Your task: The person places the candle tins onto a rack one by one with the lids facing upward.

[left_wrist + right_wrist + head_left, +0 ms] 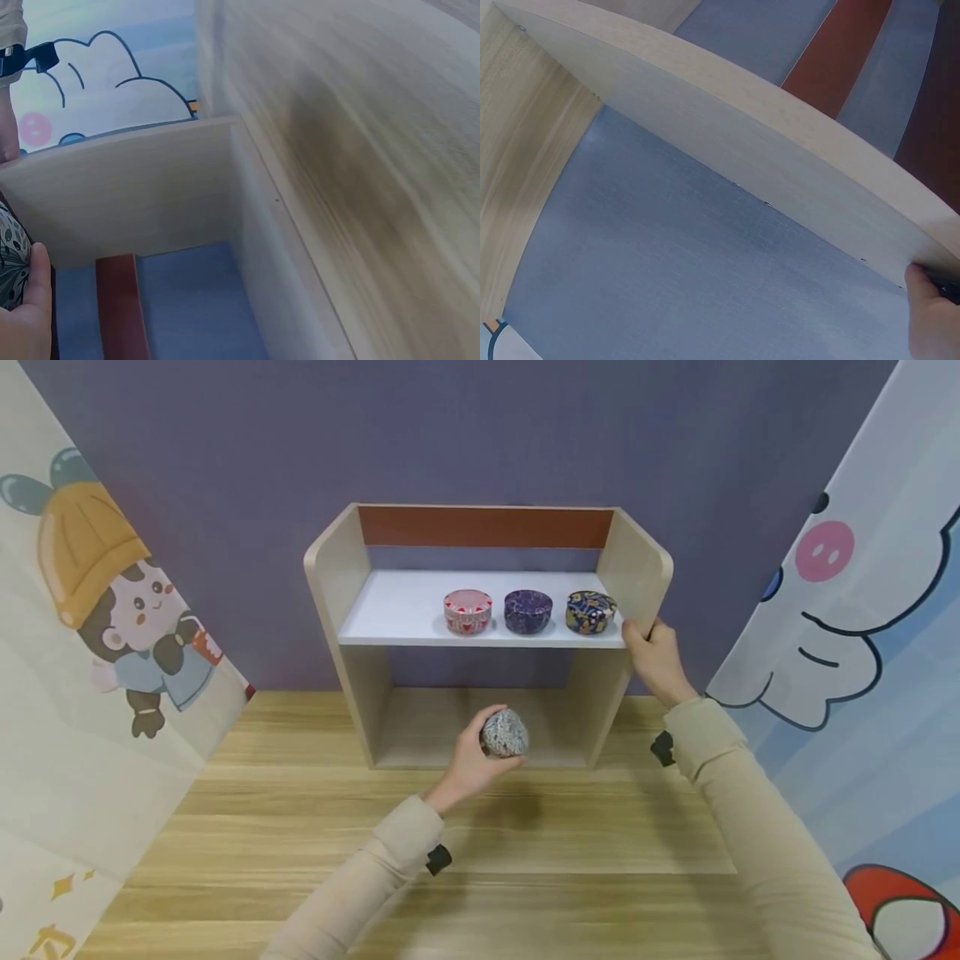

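Observation:
My left hand [476, 758] grips a round tin [506, 732] with a black-and-white leaf pattern, held in front of the lower compartment of a small wooden shelf unit [330, 585]. In the left wrist view, part of the patterned tin [13, 259] and the thumb [37, 281] show at the left edge. My right hand [662, 662] grips the front edge of the unit's right side panel, at the height of the white shelf board [405, 602]. On that board stand a red-and-pink tin [468, 612], a dark purple tin [528, 612] and a navy floral tin [591, 612], in a row toward the right.
The unit stands on a wood-grain tabletop [300, 860] against a grey-blue back wall [480, 427]. A reddish-brown strip [487, 527] crosses its upper back. Cartoon-printed panels flank the table, one at left [45, 735] and one at right [900, 693].

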`<state>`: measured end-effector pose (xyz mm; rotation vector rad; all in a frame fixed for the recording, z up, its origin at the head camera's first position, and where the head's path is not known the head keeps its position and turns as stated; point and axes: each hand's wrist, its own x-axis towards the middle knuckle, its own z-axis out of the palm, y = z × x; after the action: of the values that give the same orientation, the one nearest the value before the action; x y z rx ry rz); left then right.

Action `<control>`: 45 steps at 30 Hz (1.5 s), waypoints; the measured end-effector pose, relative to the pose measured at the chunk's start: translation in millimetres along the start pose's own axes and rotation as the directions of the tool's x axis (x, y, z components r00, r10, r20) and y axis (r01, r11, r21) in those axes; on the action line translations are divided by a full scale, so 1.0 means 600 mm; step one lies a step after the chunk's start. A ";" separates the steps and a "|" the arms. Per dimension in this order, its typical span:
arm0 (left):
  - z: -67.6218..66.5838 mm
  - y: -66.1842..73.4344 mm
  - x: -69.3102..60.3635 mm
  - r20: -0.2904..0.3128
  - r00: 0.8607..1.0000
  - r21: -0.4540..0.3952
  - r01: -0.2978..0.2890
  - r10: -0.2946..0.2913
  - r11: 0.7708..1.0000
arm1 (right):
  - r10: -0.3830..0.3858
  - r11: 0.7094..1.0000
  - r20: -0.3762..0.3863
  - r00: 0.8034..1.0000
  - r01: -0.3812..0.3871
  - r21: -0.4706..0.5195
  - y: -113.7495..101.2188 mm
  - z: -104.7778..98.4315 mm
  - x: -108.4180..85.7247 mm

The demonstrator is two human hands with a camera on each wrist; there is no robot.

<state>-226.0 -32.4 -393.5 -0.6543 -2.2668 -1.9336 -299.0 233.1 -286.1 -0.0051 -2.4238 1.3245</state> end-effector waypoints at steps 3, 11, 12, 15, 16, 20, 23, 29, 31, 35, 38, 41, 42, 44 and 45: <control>-0.007 0.017 -0.010 0.009 1.000 0.002 0.028 -0.028 1.000 | 0.004 1.000 0.007 1.000 -0.004 0.001 0.000 0.000 -0.001; -0.013 0.001 -0.020 0.016 0.997 0.010 0.080 -0.080 0.997 | 0.008 1.000 0.016 1.000 -0.008 -0.001 -0.001 -0.002 -0.003; -0.012 -0.007 -0.019 0.012 0.997 0.012 0.080 -0.080 0.997 | 0.010 1.000 0.017 1.000 -0.010 0.002 0.000 -0.002 -0.003; -0.013 -0.029 -0.016 0.006 0.997 0.026 0.076 -0.076 0.997 | 0.014 1.000 0.023 1.000 -0.015 0.010 0.000 -0.002 -0.004; -0.013 -0.031 -0.017 0.006 0.998 0.028 0.066 -0.066 0.997 | 0.016 1.000 0.025 1.000 -0.016 0.012 0.000 -0.003 -0.004; -0.016 -0.036 -0.019 0.007 0.999 0.017 0.054 -0.054 0.998 | 0.020 1.000 0.029 0.999 -0.021 0.018 0.000 -0.003 -0.005; -0.019 -0.036 -0.022 0.006 0.998 -0.001 0.063 -0.063 0.998 | 0.017 1.000 0.028 0.999 -0.017 0.018 0.000 -0.002 -0.004; -0.029 -0.003 -0.030 0.021 0.998 0.034 0.060 -0.060 0.998 | 0.015 1.000 0.032 0.999 -0.016 0.020 -0.002 -0.003 -0.004; -0.032 -0.002 -0.029 0.029 0.998 0.049 0.059 -0.060 0.997 | 0.014 1.000 0.032 0.999 -0.015 0.022 -0.002 -0.003 -0.004; -0.035 -0.025 -0.024 0.042 0.997 0.068 0.054 -0.057 0.996 | 0.014 1.000 0.026 1.000 -0.014 0.022 -0.003 -0.003 -0.005; -0.037 -0.032 -0.022 0.055 0.997 0.077 0.051 -0.055 0.996 | 0.015 1.000 0.025 1.000 -0.016 0.019 -0.003 -0.003 -0.005; -0.039 -0.033 -0.022 0.064 0.996 0.079 0.057 -0.062 0.995 | 0.017 1.000 0.026 1.000 -0.017 0.018 -0.003 -0.003 -0.005; -0.040 -0.032 -0.023 0.064 0.996 0.074 0.063 -0.068 0.995 | 0.016 1.000 0.027 1.000 -0.017 0.019 -0.003 -0.003 -0.004; -0.041 -0.031 -0.023 0.061 0.995 0.078 0.074 -0.078 0.994 | 0.015 1.000 0.030 0.999 -0.016 0.026 -0.003 -0.003 -0.004; -0.042 -0.031 -0.023 0.059 0.995 0.080 0.082 -0.086 0.993 | 0.013 1.000 0.029 0.999 -0.014 0.026 -0.003 -0.003 -0.004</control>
<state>-225.8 -62.0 -410.7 -0.6284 -2.4307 -1.8753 -295.8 233.0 -284.8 0.0043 -2.4342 1.3711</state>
